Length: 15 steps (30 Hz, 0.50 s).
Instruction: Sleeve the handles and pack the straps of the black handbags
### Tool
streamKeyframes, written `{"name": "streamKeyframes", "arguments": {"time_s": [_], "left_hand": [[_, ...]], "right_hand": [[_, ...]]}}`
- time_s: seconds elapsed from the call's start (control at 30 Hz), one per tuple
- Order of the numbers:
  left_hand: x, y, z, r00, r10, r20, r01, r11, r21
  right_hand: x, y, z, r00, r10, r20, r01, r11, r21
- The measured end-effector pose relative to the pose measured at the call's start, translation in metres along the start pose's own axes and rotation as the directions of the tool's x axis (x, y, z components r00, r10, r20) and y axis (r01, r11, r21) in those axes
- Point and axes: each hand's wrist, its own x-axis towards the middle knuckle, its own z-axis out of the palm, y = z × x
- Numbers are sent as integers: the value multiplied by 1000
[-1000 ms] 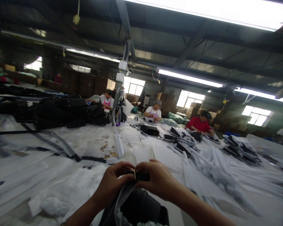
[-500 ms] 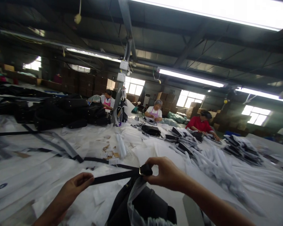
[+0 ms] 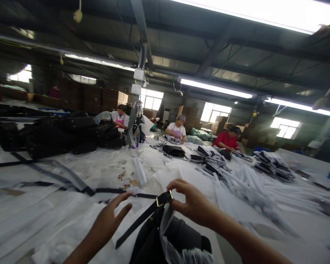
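The left hand (image 3: 107, 222), at eight o'clock from the buckle (image 3: 157, 201), is spread and holds nothing. The black strap (image 3: 137, 224) hangs loose toward seven. The black bag (image 3: 147, 242) sits at six. The right hand (image 3: 191, 199), at three, pinches the strap's buckle end, maybe metal too; it's blurry. Seems like strap-and-buckle work; grabbing the loose end needs a left pinch.

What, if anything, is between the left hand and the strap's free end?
Nothing visible. The open left hand is apart from the black strap, with only white sheeting behind the gap. The right hand is at the buckle, clear of that gap.
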Motion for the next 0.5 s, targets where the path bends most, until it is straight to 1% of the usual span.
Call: {"name": "streamKeyframes", "arguments": {"time_s": [0.03, 0.07, 0.1, 0.13, 0.17, 0.2, 0.27, 0.3, 0.33, 0.37, 0.4, 0.43, 0.5], "left_hand": [[3, 24, 8, 991, 112, 72, -110, 993, -32], [5, 48, 15, 961, 223, 166, -211, 974, -87], [7, 70, 21, 920, 293, 260, -265, 954, -140], [9, 88, 26, 890, 308, 335, -269, 950, -159], [12, 101, 30, 874, 301, 381, -254, 952, -170], [14, 109, 32, 871, 269, 412, -208, 960, -186], [19, 111, 36, 884, 178, 432, -66, 963, -261], [22, 108, 37, 892, 139, 430, 10, 946, -325], [25, 103, 38, 898, 109, 427, 76, 916, -394], [28, 97, 39, 902, 89, 422, 127, 880, -458], [30, 92, 39, 906, 81, 416, 159, 845, -510], [32, 88, 38, 908, 79, 410, 178, 815, -551], [32, 82, 34, 913, 76, 401, 207, 761, -615]], "right_hand": [[-1, -5, 1, 1000, -6, -4, 6, 1000, 9], [-4, -9, 1, 1000, -7, -12, 8, 1000, 30], [-9, -12, 1, 1000, 1, -27, 0, 998, 62], [-16, -14, 1, 999, 25, -38, -21, 995, 99], [-25, -13, 2, 997, 66, -38, -61, 990, 130], [-37, -11, 5, 992, 123, -21, -119, 983, 142], [-62, -3, 16, 969, 237, 74, -243, 967, 74], [-74, 3, 23, 953, 270, 135, -272, 962, -6], [-84, 8, 32, 941, 276, 198, -262, 961, -92], [-93, 12, 39, 934, 271, 232, -237, 958, -163], [-100, 16, 45, 938, 259, 231, -207, 952, -227], [-105, 18, 48, 949, 248, 193, -190, 943, -273], [-112, 22, 43, 973, 230, 34, -208, 924, -320]]}}
